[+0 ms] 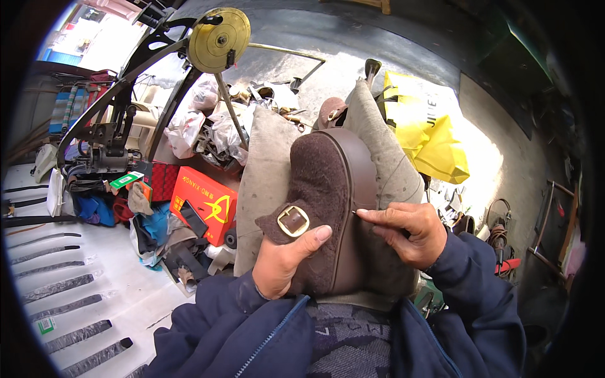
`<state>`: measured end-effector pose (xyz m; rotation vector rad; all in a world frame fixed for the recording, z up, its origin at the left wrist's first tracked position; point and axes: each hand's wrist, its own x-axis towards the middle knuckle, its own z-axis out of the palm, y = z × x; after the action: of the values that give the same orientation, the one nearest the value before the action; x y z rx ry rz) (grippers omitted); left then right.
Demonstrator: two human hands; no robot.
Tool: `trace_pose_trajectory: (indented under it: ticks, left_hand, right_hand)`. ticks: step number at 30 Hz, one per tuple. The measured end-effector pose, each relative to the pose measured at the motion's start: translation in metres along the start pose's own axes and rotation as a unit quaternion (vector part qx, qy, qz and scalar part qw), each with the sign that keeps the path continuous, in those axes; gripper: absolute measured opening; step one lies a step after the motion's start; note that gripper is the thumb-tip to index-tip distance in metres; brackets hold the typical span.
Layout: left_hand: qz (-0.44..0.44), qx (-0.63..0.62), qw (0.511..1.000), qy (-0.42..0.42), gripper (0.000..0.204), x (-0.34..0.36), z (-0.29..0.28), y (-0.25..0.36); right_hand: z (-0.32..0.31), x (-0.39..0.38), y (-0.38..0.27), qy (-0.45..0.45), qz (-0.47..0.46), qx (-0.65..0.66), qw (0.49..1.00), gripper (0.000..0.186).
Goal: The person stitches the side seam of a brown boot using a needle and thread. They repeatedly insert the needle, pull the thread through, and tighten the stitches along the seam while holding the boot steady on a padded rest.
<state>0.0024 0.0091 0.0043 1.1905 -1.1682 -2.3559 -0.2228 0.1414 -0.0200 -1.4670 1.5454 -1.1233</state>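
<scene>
A dark brown fuzzy clog (318, 170) with a thick smooth brown sole (359, 173) lies on its side across my lap, toe pointing away from me. My left hand (283, 261) is closed on its upper, the thumb pressing near the sole and the fingers hidden under the strap. That strap carries a square gold buckle (293, 221). At the sole's edge, my right hand (409, 232) is pinched; a tiny dark tip shows at its fingertips, too small to name, close to the seam. A similar brown shoe (332, 112) with a buckle sits beyond my knees.
To the left stands a black metal machine with a brass-coloured wheel (219, 40). Beside it are an orange-red box (205, 203), a dark phone (193, 218) and bundled cloths. Wrapped dark strips (60, 286) lie on a pale surface. A yellow bag (428, 126) stands at the far right.
</scene>
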Motion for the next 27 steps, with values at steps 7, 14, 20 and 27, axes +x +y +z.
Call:
trace_pose_trajectory:
  ticks: [7,14,20,27]
  left_hand:
    - [-0.033,-0.039,0.997,0.061,0.029,0.016,0.021,0.000]
    - [0.055,-0.028,0.991,0.118,0.021,0.018,0.037,-0.007]
    - [0.059,-0.003,0.990,0.127,0.013,0.023,0.039,-0.012]
    - [0.063,0.018,0.991,0.118,0.008,0.026,0.037,-0.012]
  right_hand:
    - [-0.003,0.001,0.011,-0.007,-0.010,0.026,1.000,0.047]
    - [-0.013,0.006,0.021,-0.018,-0.084,-0.048,0.995,0.050]
    - [-0.008,0.010,0.033,0.016,-0.146,-0.114,0.983,0.050]
    - [-0.017,0.020,0.017,-0.058,0.231,0.268,0.933,0.020]
